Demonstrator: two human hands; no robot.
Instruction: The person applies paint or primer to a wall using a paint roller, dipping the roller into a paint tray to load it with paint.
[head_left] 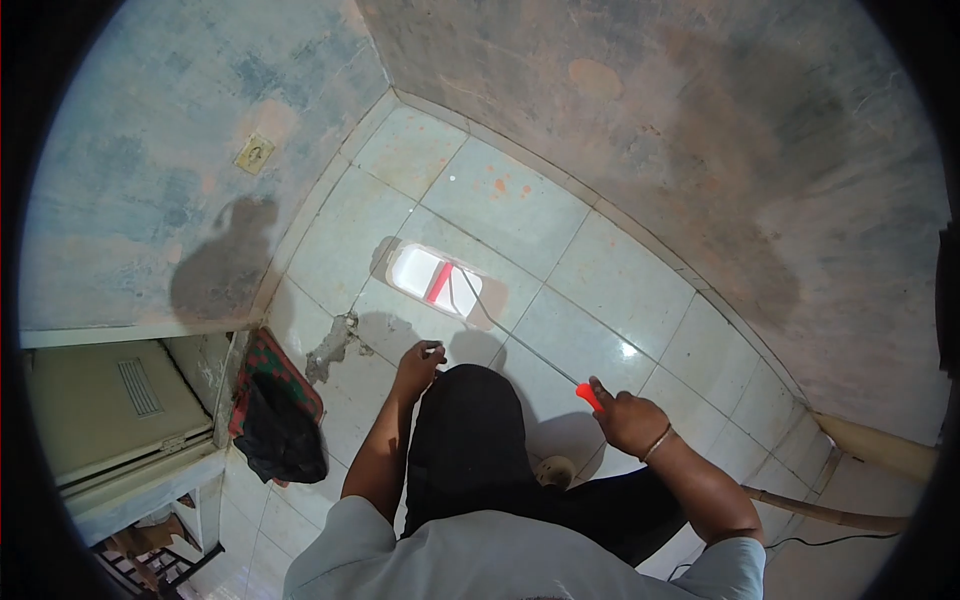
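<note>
2 hands out: right hand [628, 418] fisted on red-handled rod [520, 345] w/ roller [438, 283]; left hand [418, 364] curled, grip can't tell, over floor tiles [590, 290].

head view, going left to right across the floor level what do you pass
white cabinet → dark cloth bundle → broken patch in the floor tile → left hand → white tray with a red-handled tool in it → right hand gripping a red handle → pole leaning at the right wall
</note>
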